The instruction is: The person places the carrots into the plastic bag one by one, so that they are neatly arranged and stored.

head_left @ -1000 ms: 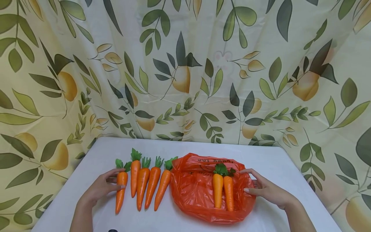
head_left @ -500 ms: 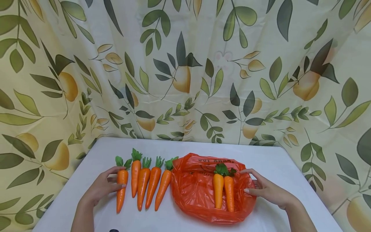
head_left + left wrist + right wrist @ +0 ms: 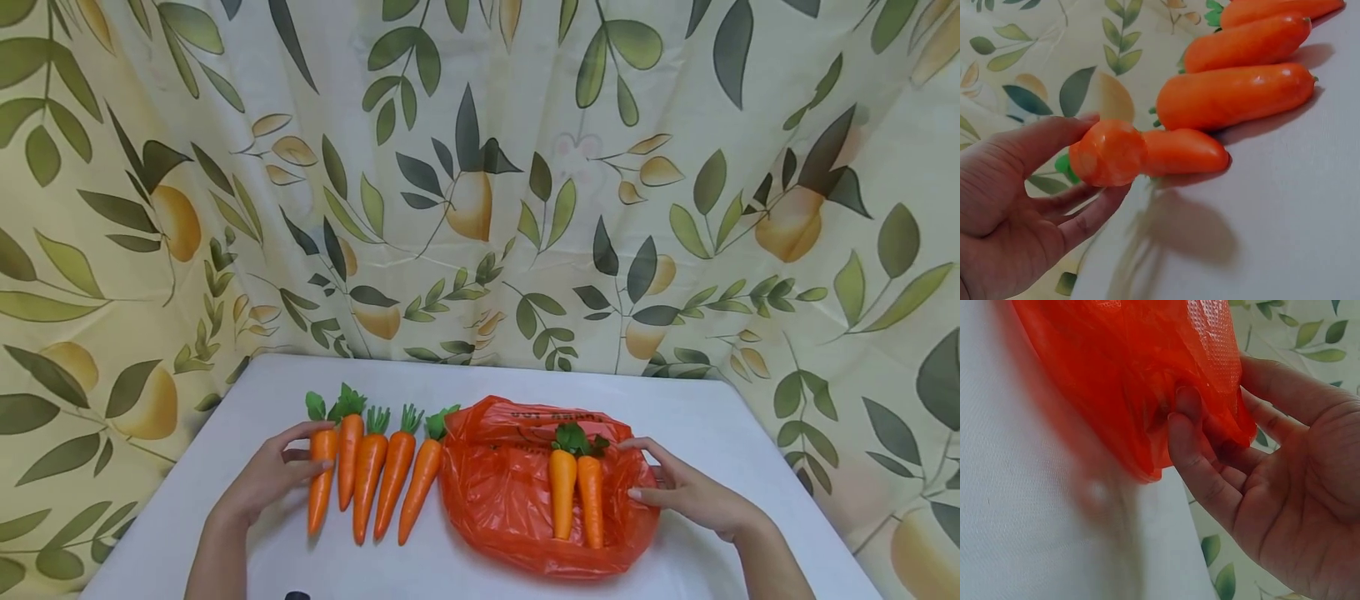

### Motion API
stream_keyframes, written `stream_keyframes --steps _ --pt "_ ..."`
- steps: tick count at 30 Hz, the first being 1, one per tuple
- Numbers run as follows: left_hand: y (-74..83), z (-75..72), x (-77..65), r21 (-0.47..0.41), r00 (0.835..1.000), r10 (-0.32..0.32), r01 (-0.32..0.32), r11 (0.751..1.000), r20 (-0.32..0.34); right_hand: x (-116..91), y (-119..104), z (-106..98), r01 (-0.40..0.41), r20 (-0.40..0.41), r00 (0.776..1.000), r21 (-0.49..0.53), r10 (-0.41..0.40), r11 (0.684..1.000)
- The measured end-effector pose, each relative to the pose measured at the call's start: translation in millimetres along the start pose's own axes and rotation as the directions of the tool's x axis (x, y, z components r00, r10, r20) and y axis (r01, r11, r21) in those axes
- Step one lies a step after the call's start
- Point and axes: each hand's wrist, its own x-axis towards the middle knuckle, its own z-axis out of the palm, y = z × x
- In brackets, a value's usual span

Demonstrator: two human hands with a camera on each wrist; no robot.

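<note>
Carrot (image 3: 319, 498) pinched in left hand (image 3: 268, 475) near left edge of tabletop (image 3: 405, 579), right hand (image 3: 693, 493) pinching red bag (image 3: 504, 504)

We note two bare hands, a left hand (image 3: 270, 475) and a right hand (image 3: 684, 492), both slim in outline with slender fingers. Forearms (image 3: 216, 560) likewise bare, as far as the lower edge of the head view, smooth, narrowing toward the wrists. Left wrist view: we log a palm (image 3: 991, 200) crossed by soft creases. Right wrist view: we record longer palm lines, folds at the finger joints, short nails just showing at two fingertips (image 3: 1186, 403).
</note>
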Motion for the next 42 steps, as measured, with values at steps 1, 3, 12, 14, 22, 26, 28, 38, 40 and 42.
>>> stream_keyframes --steps 1,3,12,14,22,26,28,38,40,42 --pt "2.2 0.2 0.7 0.004 1.000 0.004 -0.004 1.000 0.000 0.2 -0.3 0.1 0.002 -0.001 1.000 0.000 -0.002 1.000" --pt "6.1 1.0 2.1 0.009 1.000 0.006 -0.006 1.000 -0.006 0.1 -1.0 0.3 -0.001 -0.004 1.000 0.002 0.001 1.000" --pt "23.3 12.9 7.6 -0.042 1.000 0.006 -0.007 0.999 -0.023 -2.1 1.5 -0.3 -0.009 -0.006 1.000 0.007 0.009 1.000" --pt "27.6 17.4 9.7 -0.049 1.000 -0.006 0.005 0.999 -0.017 -1.9 2.8 -0.5 -0.004 -0.001 1.000 0.009 0.004 1.000" --pt "45.7 37.4 19.8 0.003 1.000 0.008 -0.008 1.000 -0.008 -2.3 4.2 -1.4 -0.009 -0.009 1.000 0.013 0.009 1.000" --pt "52.9 46.9 24.4 0.001 1.000 0.019 -0.019 1.000 0.003 -2.0 2.6 -0.4 -0.005 -0.006 1.000 0.016 0.005 1.000" --pt "55.6 51.4 26.6 -0.009 0.999 0.031 -0.031 0.999 0.011 -1.3 1.9 0.3 0.000 -0.001 1.000 0.019 0.000 1.000" --pt "73.3 77.6 31.6 -0.065 1.000 0.018 -0.017 0.998 0.019 -1.0 3.0 0.9 0.006 0.009 1.000 0.038 -0.007 0.999" --pt "77.7 82.3 32.1 -0.071 1.000 0.022 -0.021 0.997 0.020 -1.4 2.8 0.3 0.010 0.009 1.000 0.033 -0.011 0.999" --pt "81.5 87.1 32.2 -0.073 0.999 0.037 -0.035 0.997 0.021 -1.7 3.2 -0.3 0.013 0.007 1.000 0.029 -0.013 0.999"
